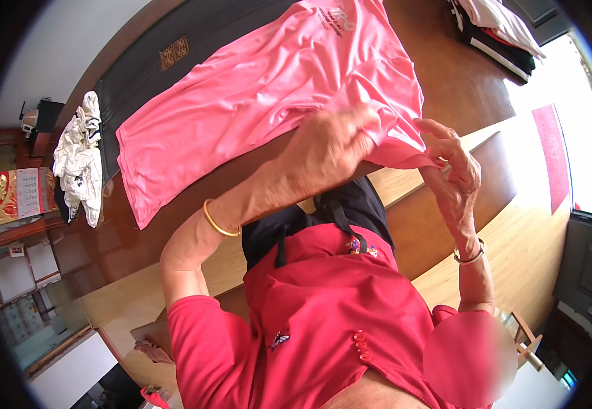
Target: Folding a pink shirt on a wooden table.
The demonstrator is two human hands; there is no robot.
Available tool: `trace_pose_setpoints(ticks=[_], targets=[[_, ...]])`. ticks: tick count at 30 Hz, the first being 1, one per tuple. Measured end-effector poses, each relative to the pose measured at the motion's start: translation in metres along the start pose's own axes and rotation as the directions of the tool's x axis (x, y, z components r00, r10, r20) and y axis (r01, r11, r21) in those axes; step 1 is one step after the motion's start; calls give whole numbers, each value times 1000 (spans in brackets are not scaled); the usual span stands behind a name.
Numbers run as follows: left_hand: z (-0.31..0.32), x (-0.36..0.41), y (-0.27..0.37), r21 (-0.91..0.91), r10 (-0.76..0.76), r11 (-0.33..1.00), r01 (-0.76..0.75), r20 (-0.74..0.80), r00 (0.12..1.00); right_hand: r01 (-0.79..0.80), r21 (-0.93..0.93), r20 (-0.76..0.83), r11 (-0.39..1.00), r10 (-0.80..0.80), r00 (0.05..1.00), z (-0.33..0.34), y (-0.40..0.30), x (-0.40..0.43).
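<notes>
A pink T-shirt [255, 102] with printed writing near its top lies spread over the table, its near sleeve lifted towards me. My left hand [332, 143], blurred and wearing a gold-coloured bangle at the wrist, grips a fold of the shirt by the sleeve. On the right, my right hand [454, 163], with a silver-coloured bangle at its wrist, pinches the sleeve's edge between thumb and a finger. The fabric between both hands is drawn out.
A dark mat lies under the shirt on the brown wooden table [459, 66]. Crumpled white cloth [79, 158] rests at the table's left end. Folded clothes [500, 41] are stacked at the far right. A wooden bench [429, 240] stands close to my body.
</notes>
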State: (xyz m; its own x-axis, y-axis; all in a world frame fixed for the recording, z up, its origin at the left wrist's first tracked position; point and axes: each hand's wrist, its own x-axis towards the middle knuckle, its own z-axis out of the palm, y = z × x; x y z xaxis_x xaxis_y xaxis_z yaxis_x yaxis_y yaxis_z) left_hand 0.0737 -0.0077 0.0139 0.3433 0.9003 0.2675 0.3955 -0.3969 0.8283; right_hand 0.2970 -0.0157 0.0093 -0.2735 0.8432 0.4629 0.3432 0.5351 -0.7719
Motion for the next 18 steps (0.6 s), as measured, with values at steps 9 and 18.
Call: trace_pose_setpoints(ticks=[9, 18], targets=[[21, -18, -13, 535, 385, 786, -309, -34, 922, -214, 202, 17, 956, 215, 976, 5, 4, -14], [31, -31, -9, 656, 465, 593, -467, 194, 864, 159, -495, 209, 854, -61, 976, 19, 21, 0]])
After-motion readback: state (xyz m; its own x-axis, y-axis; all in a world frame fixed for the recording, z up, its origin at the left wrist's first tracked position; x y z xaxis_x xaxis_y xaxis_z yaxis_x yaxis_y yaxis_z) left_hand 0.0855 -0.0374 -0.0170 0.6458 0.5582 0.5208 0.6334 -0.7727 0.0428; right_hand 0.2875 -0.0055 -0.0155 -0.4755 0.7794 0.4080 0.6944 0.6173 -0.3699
